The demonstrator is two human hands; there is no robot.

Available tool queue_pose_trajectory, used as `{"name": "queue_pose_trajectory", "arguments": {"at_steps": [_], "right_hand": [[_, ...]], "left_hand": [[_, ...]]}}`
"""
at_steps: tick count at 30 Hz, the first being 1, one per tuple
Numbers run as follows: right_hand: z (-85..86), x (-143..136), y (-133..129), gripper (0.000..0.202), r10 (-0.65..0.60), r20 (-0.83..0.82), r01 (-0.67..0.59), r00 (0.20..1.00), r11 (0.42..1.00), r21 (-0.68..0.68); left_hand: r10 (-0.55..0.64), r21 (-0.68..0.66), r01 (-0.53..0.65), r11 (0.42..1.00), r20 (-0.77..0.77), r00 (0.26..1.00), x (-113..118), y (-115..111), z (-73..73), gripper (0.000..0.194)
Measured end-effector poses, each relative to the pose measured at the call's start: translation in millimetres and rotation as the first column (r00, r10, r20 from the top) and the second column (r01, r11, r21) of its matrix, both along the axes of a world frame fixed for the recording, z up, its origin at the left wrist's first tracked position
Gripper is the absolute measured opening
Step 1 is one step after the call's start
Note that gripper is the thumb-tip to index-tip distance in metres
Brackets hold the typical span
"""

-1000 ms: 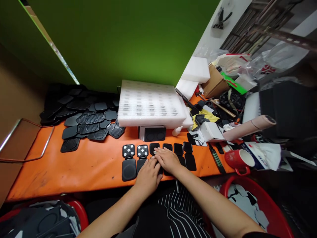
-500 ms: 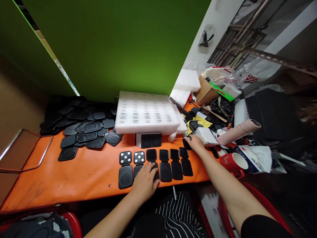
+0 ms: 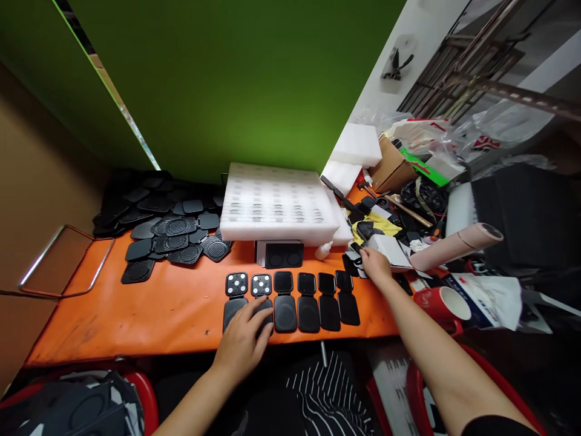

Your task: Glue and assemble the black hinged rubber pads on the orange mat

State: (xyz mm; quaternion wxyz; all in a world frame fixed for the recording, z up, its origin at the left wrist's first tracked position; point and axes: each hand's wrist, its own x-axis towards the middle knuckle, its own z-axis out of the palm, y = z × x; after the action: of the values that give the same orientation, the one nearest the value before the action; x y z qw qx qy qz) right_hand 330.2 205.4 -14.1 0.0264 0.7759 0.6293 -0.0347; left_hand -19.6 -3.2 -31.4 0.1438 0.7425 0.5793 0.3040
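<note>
Several hinged two-part black pads (image 3: 285,313) lie open in a row near the table's front edge. On the two leftmost, the upper halves (image 3: 236,284) carry white dots. My left hand (image 3: 242,339) rests over the lower half of the second pad from the left, its fingers spread and partly hiding it. My right hand (image 3: 376,265) pinches a small black piece (image 3: 356,247) beside a white box (image 3: 389,251). Flat black pieces (image 3: 348,265) lie just left of that hand. A small white bottle (image 3: 324,251) stands behind the row.
White foam block (image 3: 276,203) at the back centre, dark card (image 3: 284,255) below its front. Pile of black pads (image 3: 181,226) at left, beside a wire frame (image 3: 97,272). At right are a red mug (image 3: 438,306), a pink tumbler (image 3: 458,245) and assorted clutter.
My left hand has moved left from the third pad to the second. My right hand has shifted slightly off the flat black pieces and now pinches a small black piece. The view has shifted a little.
</note>
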Motion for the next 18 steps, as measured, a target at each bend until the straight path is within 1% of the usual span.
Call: {"name": "queue_pose_trajectory", "arguments": {"at_steps": [2, 4, 6, 8, 12, 15, 18], "right_hand": [[0.5, 1, -6, 0.043, 0.019, 0.053, -0.022, 0.998, 0.998, 0.062], [1.6, 0, -8, 0.042, 0.113, 0.136, -0.126, 0.984, 0.988, 0.09], [2.6, -4, -8, 0.037, 0.239, 0.217, -0.253, 0.947, 0.966, 0.043], [2.6, -9, -6, 0.032, 0.309, 0.252, -0.312, 0.917, 0.95, -0.032], [-0.8, -20, 0, 0.031, 0.33, 0.26, -0.322, 0.907, 0.944, -0.072], [-2.7, -20, 4, 0.033, 0.285, 0.228, -0.262, 0.931, 0.957, -0.124], [-2.2, -14, 9, 0.034, 0.229, 0.17, -0.202, 0.958, 0.965, -0.165]], "left_hand": [[-0.004, 0.007, 0.004, 1.0, 0.013, 1.0, 1, -1, -0.1, 0.025], [-0.006, 0.015, 0.006, 1.0, 0.022, 1.0, 3, -1, 0.1, 0.026], [-0.004, 0.031, 0.003, 1.0, 0.025, 1.0, 2, 0, -0.1, 0.027], [0.006, 0.049, -0.007, 0.999, 0.021, 1.0, -1, 0, -0.8, 0.027], [0.046, 0.065, -0.047, 0.997, 0.01, 0.999, -9, -3, -2.6, 0.027], [0.079, 0.049, -0.079, 0.996, 0.01, 0.997, -15, -7, -3.8, 0.026], [0.093, 0.039, -0.094, 0.995, 0.017, 0.996, -18, -9, -4.7, 0.027]]}}
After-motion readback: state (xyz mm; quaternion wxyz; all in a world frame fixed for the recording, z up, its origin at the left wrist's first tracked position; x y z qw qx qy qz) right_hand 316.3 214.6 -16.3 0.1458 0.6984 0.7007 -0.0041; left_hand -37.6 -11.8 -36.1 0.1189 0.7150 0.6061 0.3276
